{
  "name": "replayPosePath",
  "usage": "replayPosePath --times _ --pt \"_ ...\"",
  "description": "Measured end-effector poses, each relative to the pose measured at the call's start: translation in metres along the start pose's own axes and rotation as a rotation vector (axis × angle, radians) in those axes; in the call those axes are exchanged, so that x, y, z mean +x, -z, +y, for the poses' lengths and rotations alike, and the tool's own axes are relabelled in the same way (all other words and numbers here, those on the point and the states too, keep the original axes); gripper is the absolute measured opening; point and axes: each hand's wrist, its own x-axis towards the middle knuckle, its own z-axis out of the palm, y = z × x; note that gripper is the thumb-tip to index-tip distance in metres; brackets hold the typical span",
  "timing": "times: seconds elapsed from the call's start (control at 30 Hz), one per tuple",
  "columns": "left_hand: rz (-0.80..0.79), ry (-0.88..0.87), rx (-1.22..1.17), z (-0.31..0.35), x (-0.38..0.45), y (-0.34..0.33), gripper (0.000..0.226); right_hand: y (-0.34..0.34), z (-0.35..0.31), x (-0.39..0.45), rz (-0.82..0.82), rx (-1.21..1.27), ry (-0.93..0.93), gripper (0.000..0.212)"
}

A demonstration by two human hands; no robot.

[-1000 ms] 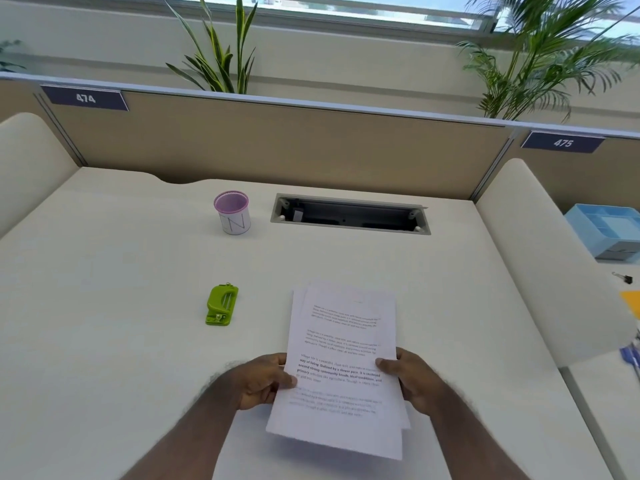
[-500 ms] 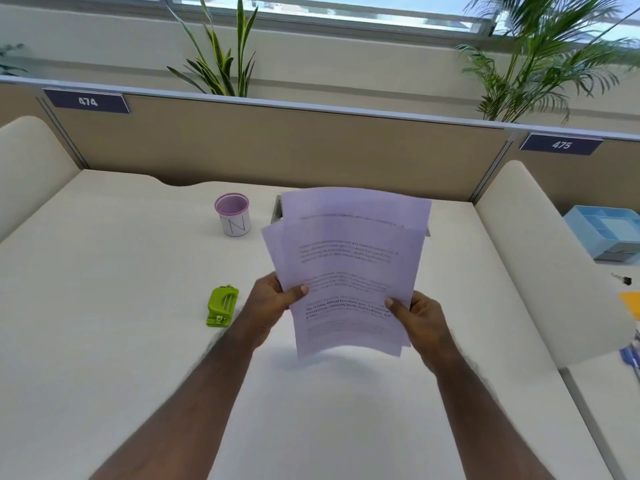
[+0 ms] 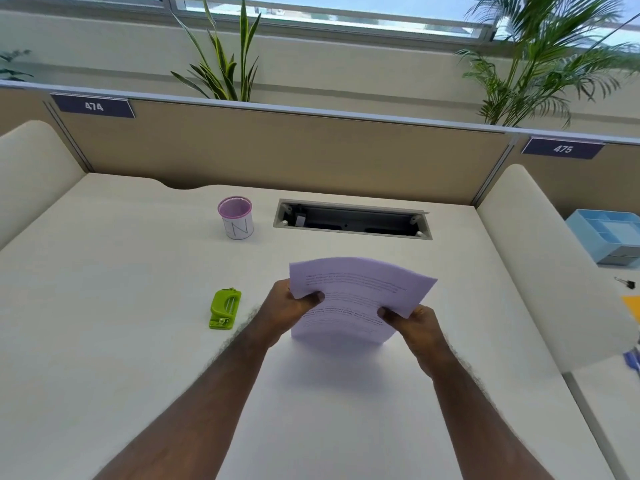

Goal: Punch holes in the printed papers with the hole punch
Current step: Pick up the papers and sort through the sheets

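Observation:
A thin stack of printed papers (image 3: 356,296) stands on its lower edge on the cream desk (image 3: 121,341), tilted away from me and bowed at the top. My left hand (image 3: 287,308) grips the stack's left edge and my right hand (image 3: 414,322) grips its right edge. A small green hole punch (image 3: 224,309) lies flat on the desk just left of my left hand, untouched.
A white cup with a pink rim (image 3: 236,218) stands behind the punch. An open cable tray slot (image 3: 353,220) runs along the desk's back. Padded side dividers flank the desk; a blue organizer (image 3: 609,240) and a binder clip (image 3: 625,282) sit on the neighbouring desk at right.
The papers were lifted off the desk, held up, then lowered onto their bottom edge and squared into one aligned stack. Both hands kept their grip. The punch has not moved.

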Motion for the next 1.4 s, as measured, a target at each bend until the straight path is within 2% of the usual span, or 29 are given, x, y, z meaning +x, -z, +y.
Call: replayPosePath --times 0.23,0.47,0.63,0.83,0.87,0.9,0.97,1.0,1.07,1.13,1.2,1.27,1.4 --pt "-0.019 -0.074 -0.055 0.020 0.009 0.004 0.031 -0.001 -0.024 0.004 0.000 0.037 0.116 0.021" --pt "-0.053 -0.001 -0.055 -0.001 0.000 0.001 0.024 -0.005 0.001 -0.002 0.004 0.070 0.015 0.025" --pt "-0.030 -0.029 -0.002 0.014 0.007 0.000 0.022 -0.005 -0.010 0.002 0.030 0.056 0.059 0.034" --pt "-0.004 0.005 -0.045 0.002 0.009 -0.004 0.017 -0.003 0.002 0.002 0.026 0.013 0.000 0.029" --pt "0.014 0.012 -0.077 0.001 0.010 -0.003 0.016 -0.002 0.007 0.001 0.048 -0.030 -0.004 0.037" --pt "0.044 0.019 -0.124 -0.001 0.011 -0.001 0.016 -0.001 0.013 0.000 0.105 -0.079 -0.039 0.054" --pt "0.136 0.049 -0.264 -0.004 0.014 0.004 0.016 0.004 0.026 -0.003 0.285 -0.099 -0.239 0.092" --pt "0.179 0.073 -0.353 -0.006 0.015 0.005 0.018 0.005 0.032 -0.007 0.307 -0.052 -0.349 0.101" --pt "0.248 0.139 -0.546 -0.011 0.016 0.005 0.024 0.004 0.047 -0.015 0.164 0.113 -0.483 0.095" --pt "0.297 0.208 -0.654 -0.019 0.015 0.000 0.028 -0.002 0.055 -0.020 0.003 0.274 -0.491 0.077" --pt "0.275 0.269 -0.664 -0.027 0.011 -0.003 0.028 -0.007 0.056 -0.020 0.014 0.378 -0.418 0.057" --pt "0.217 0.300 -0.659 -0.032 0.009 0.004 0.027 -0.006 0.054 -0.016 0.079 0.359 -0.339 0.039" --pt "0.120 0.278 -0.560 -0.023 0.015 0.046 0.028 0.019 0.034 -0.009 0.102 0.215 -0.219 0.029"
